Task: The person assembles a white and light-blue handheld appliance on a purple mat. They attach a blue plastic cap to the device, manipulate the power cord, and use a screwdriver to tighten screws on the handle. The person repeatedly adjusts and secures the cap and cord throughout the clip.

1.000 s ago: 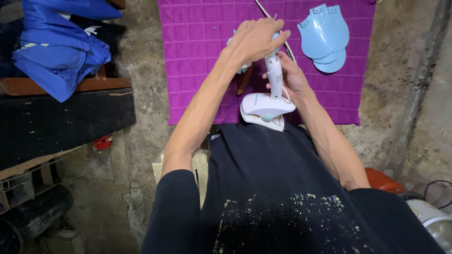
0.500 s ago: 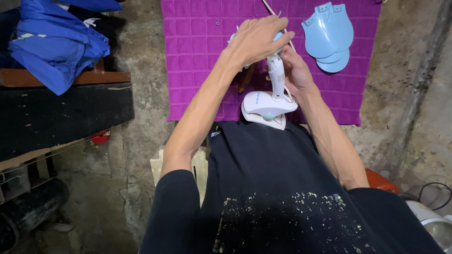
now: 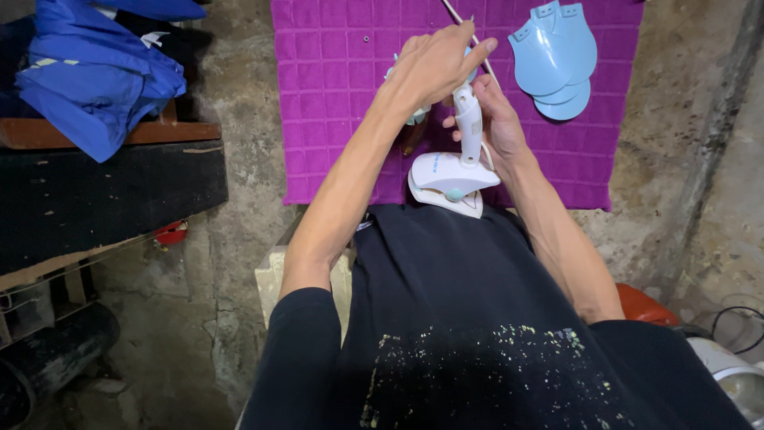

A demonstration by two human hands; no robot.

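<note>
While my right hand (image 3: pixel 497 127) wraps its fingers around the white neck of the small white fan stand (image 3: pixel 455 171), the stand's rounded base, with a small teal button on its front edge, rests at the near edge of the purple quilted mat (image 3: pixel 334 87), just above my lap. That hand's fingers are closed on the neck, holding it upright. Above the stand, my left hand (image 3: pixel 434 68) reaches over its top; the index finger sticks out straight, and the other fingers curl around a pale blue part at the head of the stand, though I cannot tell how firmly they hold it because the back of the hand hides it. A thin pale stick (image 3: pixel 469 32) runs slantwise over the mat just behind that hand. To the right of the stand, farther up the mat, lie stacked light blue fan blades (image 3: pixel 557 60), well apart from both hands. Left of the mat, beyond bare concrete, a bundle of blue cloth (image 3: pixel 95 80) sits on a dark wooden shelf (image 3: pixel 103 183).
</note>
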